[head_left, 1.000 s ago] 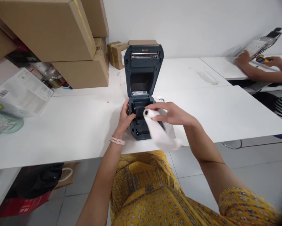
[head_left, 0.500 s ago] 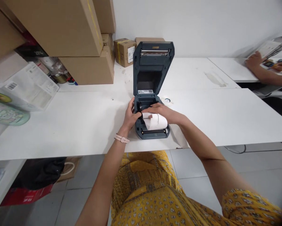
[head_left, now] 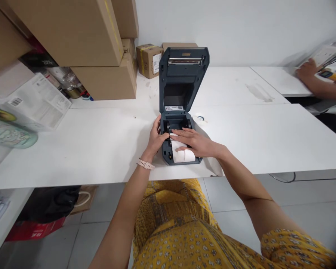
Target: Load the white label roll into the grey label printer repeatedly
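A dark grey label printer (head_left: pixel 172 116) stands on the white table with its lid raised. White paper (head_left: pixel 181 156) lies in its lower part, curling over near the front edge. My left hand (head_left: pixel 156 137) grips the printer's left side, thumb over the inner rim and fingers along the outside. My right hand (head_left: pixel 194 142) lies over the paper inside the printer, fingers stretched to the left and spread, the thumb lower on the curl. What is under the right palm is hidden.
Cardboard boxes (head_left: pixel 103 82) are stacked at the back left, beside a white carton (head_left: pixel 41 101) and a green bottle (head_left: pixel 13 132). A tape-like roll (head_left: pixel 200 118) sits right of the printer. Another person's hand (head_left: pixel 308 71) holds a device at the far right.
My right hand has shifted down and flattened over the paper, whose curl now sits lower, covering much of the front roller. My left hand keeps its place.
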Motion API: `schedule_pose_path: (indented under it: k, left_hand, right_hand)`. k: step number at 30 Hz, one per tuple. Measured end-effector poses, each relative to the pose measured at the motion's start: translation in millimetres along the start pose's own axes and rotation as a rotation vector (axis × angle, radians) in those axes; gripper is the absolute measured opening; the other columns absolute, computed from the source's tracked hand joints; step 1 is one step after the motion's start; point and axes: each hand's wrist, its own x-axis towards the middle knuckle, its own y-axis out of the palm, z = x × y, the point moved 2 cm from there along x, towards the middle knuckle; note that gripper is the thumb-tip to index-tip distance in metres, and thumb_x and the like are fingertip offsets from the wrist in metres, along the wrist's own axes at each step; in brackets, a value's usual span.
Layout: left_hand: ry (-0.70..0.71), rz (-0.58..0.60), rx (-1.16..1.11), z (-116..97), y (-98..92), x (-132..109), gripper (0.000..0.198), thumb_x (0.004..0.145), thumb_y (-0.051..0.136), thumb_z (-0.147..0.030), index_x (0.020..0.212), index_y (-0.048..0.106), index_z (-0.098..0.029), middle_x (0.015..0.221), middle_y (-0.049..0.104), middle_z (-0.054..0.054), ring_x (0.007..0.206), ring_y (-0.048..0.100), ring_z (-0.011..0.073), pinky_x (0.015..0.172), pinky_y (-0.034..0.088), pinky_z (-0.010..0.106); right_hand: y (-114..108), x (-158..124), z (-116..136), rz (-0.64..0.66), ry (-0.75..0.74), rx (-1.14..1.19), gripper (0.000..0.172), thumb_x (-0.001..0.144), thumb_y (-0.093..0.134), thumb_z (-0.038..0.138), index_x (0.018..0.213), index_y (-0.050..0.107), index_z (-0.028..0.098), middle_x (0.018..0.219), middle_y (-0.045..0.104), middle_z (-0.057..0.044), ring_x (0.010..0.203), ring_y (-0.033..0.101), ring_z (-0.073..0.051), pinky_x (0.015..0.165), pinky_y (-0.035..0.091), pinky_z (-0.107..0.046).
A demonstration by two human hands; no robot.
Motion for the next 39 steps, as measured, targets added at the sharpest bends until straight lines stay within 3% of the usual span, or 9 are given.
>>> schedule_pose_path:
  k: [16, 25, 29, 33, 39]
  left_hand:
    - [-0.025, -0.010, -0.003, -2.8, 0.6, 0.8, 0.087, 0.076, 0.073, -0.030, 0.154, 0.035, -0.029, 0.162, 0.040, 0.008, 0.150, 0.035, 0.0318, 0.123, 0.030, 0.047]
    - [-0.058, -0.013, -0.007, -4.5, 2.1, -2.2, 0.086, 0.078, 0.072, -0.032, 0.155, 0.034, -0.029, 0.162, 0.040, 0.008, 0.150, 0.036, 0.0325, 0.124, 0.030, 0.047]
    - [-0.055, -0.002, -0.012, -4.1, 1.8, -3.2, 0.085, 0.080, 0.071, -0.034, 0.155, 0.033, -0.031, 0.162, 0.039, 0.006, 0.151, 0.035, 0.0311, 0.124, 0.030, 0.046]
    - [-0.042, 0.007, 0.000, -3.5, 1.3, -2.5, 0.086, 0.081, 0.072, -0.035, 0.156, 0.032, -0.030, 0.163, 0.038, 0.007, 0.151, 0.034, 0.0312, 0.124, 0.030, 0.046]
    - [-0.029, -0.004, 0.017, -3.4, 1.1, -1.8, 0.086, 0.081, 0.073, -0.036, 0.156, 0.032, -0.030, 0.163, 0.038, 0.007, 0.152, 0.033, 0.0311, 0.125, 0.029, 0.045]
  right_hand:
    - [-15.0, 1.0, -1.3, 0.114, 0.002, 0.099, 0.057, 0.098, 0.062, 0.040, 0.152, 0.043, 0.039, 0.165, 0.037, -0.001, 0.152, 0.036, -0.026, 0.123, 0.031, -0.060]
    - [-3.7, -8.0, 0.9, 0.066, 0.011, 0.022, 0.067, 0.096, 0.064, 0.044, 0.156, 0.038, 0.034, 0.166, 0.034, -0.006, 0.152, 0.036, -0.028, 0.125, 0.029, -0.060]
    - [-0.5, -10.8, 4.3, 0.042, 0.035, -0.020, 0.066, 0.100, 0.055, 0.051, 0.158, 0.033, 0.032, 0.168, 0.027, -0.006, 0.156, 0.029, -0.025, 0.127, 0.024, -0.057]
    - [2.2, -11.4, 7.5, 0.046, 0.039, -0.052, 0.076, 0.097, 0.055, 0.059, 0.160, 0.030, 0.026, 0.169, 0.023, -0.010, 0.157, 0.023, -0.026, 0.129, 0.022, -0.054]
    - [7.9, -21.3, 34.9, -0.040, 0.120, -0.122, 0.073, 0.099, 0.053, 0.055, 0.161, 0.028, 0.026, 0.167, 0.030, -0.010, 0.156, 0.026, -0.029, 0.129, 0.016, -0.059]
